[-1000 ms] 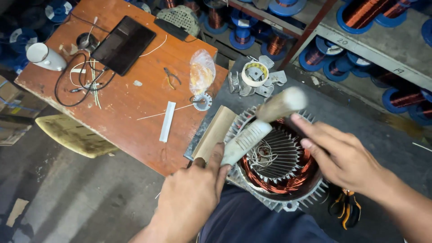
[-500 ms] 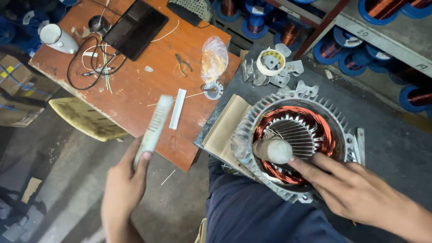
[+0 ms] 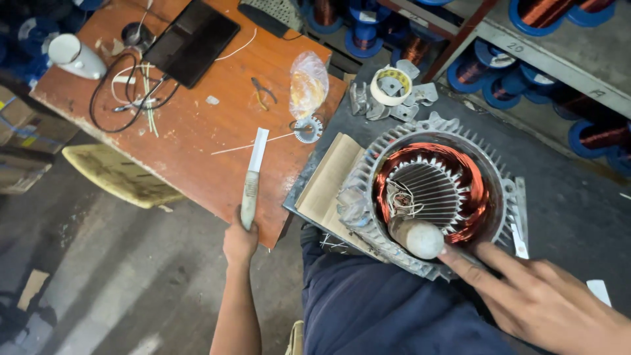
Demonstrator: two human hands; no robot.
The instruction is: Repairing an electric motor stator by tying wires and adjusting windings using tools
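My left hand (image 3: 240,242) grips the lower end of a pale, worn flat stick (image 3: 250,194), which lies against the edge of the brown wooden table (image 3: 197,141). A white strip (image 3: 257,148) lies just beyond the stick's tip. A motor stator (image 3: 507,190) with copper windings (image 3: 476,197) sits on the dark grey bench (image 3: 572,197) in front of me. A wooden tool with a rounded end (image 3: 419,236) rests inside the stator bore on its near rim. My right hand (image 3: 545,306) is spread, its fingertips touching that rounded end.
A beige board (image 3: 328,177) lies left of the stator. On the wooden table are a black tablet (image 3: 190,39), cables (image 3: 125,85), small pliers (image 3: 263,92), a plastic bag (image 3: 309,82) and a white cup (image 3: 72,56). A tape roll (image 3: 391,85) and copper wire spools (image 3: 591,135) lie behind.
My left hand carried the flat stick from the stator over to the wooden table. My right hand lowered the wooden tool into the stator and loosened its fingers.
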